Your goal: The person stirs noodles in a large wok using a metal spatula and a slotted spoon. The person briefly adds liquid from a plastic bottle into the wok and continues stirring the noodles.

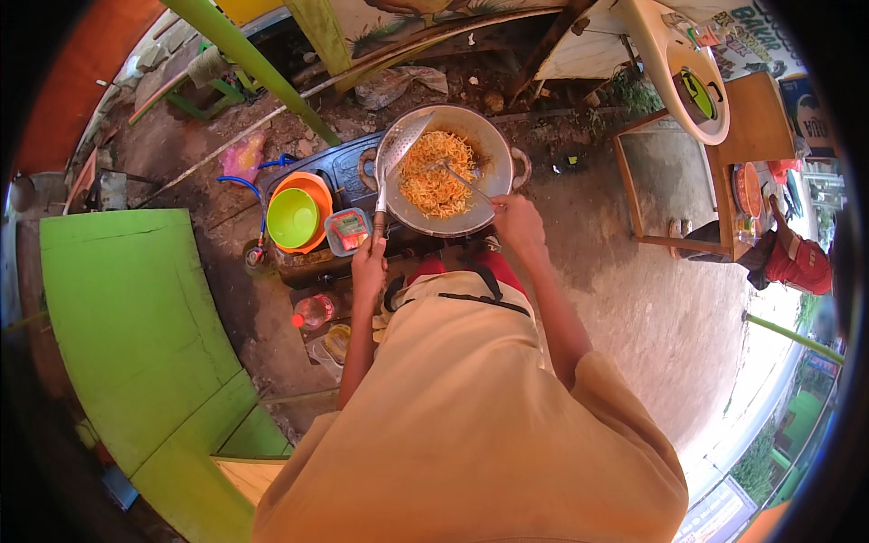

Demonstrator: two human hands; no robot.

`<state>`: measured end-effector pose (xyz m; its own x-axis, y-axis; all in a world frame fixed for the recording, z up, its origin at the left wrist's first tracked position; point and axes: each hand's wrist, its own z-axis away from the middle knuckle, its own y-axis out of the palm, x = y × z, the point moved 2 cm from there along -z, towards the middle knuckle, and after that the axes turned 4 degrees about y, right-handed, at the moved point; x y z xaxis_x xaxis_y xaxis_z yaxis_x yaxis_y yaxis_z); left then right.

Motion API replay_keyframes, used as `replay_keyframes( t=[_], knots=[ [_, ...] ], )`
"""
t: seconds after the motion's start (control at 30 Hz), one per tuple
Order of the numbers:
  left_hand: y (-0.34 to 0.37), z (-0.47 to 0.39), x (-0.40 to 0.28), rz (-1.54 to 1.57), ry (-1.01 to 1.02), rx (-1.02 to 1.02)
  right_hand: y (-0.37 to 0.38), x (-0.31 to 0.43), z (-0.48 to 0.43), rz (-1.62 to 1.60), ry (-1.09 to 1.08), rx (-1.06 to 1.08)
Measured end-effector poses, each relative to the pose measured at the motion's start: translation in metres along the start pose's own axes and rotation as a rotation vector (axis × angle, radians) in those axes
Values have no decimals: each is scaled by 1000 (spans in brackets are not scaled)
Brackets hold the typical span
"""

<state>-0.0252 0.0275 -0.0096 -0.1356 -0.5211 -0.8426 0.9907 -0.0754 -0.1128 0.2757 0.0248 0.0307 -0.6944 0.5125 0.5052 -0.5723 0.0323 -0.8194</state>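
Observation:
A large metal wok [492, 132] stands on a gas stove [353, 153] in front of me. Orange-brown noodles [438, 186] lie heaped in its middle. My left hand [369, 263] is closed around the wooden handle of a perforated skimmer [407, 141], whose head rests over the wok's left rim. In my right hand [519, 220], at the near right rim, is the thin handle of a metal utensil [468, 182]. Its far end sits among the noodles, so its shape is partly hidden.
Left of the wok, a green bowl [292, 217] sits inside an orange bowl [326, 193], beside a plastic container [347, 232]. A plastic bottle [314, 312] is lower down. A green table [129, 292] fills the left. Another person [794, 265] is by a wooden table [723, 203] at right.

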Motion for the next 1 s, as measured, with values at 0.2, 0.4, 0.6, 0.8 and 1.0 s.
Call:
replay_keyframes(
  t=[0.2, 0.4, 0.6, 0.8, 1.0],
  knots=[
    [1, 2, -1, 3, -37, 22, -13, 10, -2, -3, 10, 110],
    [6, 0, -6, 35, -59, 25, -25, 24, -7, 125, -28, 116],
    [10, 3, -5, 46, -78, -14, -26, 30, -7, 164, 59, 138],
    [18, 10, -2, 49, -72, -63, -35, 29, -12, 184, 35, 71],
    [31, 11, -6, 70, -60, -84, -43, 15, -22, 130, -133, 99]
  ],
)
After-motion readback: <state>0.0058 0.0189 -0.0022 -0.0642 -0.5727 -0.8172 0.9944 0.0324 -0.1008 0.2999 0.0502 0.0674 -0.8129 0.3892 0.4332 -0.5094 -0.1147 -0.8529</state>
